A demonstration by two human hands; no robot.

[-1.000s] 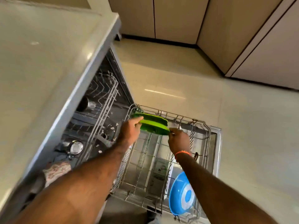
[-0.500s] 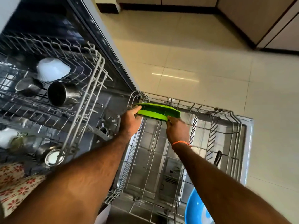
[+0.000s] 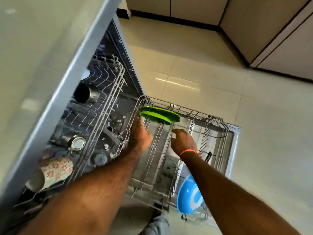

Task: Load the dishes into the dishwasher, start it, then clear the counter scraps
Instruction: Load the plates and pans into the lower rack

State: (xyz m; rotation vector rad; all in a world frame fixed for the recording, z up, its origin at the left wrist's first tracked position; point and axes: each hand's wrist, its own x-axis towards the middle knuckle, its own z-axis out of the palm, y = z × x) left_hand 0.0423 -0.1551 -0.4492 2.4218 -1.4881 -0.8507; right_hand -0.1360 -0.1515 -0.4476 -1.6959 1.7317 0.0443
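The left hand [image 3: 141,133] is reaching over the near-left edge of the pulled-out grey wire bottom rack [image 3: 218,131]. Its fingertips are sitting right at the left rim of the two flat green plastic plates [image 3: 160,114]. I cannot tell if the fingers are pinching the plates or only touching them.

The right hand [image 3: 183,141] is hanging just under the right end of the green plates, with a small gap between them. Its fingers are loosely bent and holding nothing. An orange band [image 3: 188,151] is sitting on that wrist.

The green plates are standing on edge, one next to the other, at the far-left corner of the bottom rack. A round blue plastic plate with a white middle [image 3: 190,195] is standing at the near-right corner of the same rack.

To the left, the grey wire top rack [image 3: 108,92] is holding a shiny steel cup lying on its side [image 3: 84,94], another small steel cup [image 3: 77,143], and a cream mug with red flowers [image 3: 55,170]. The pale grey counter top [image 3: 33,48] is sticking out above it. The cream tiled floor [image 3: 220,82] is spreading out behind.
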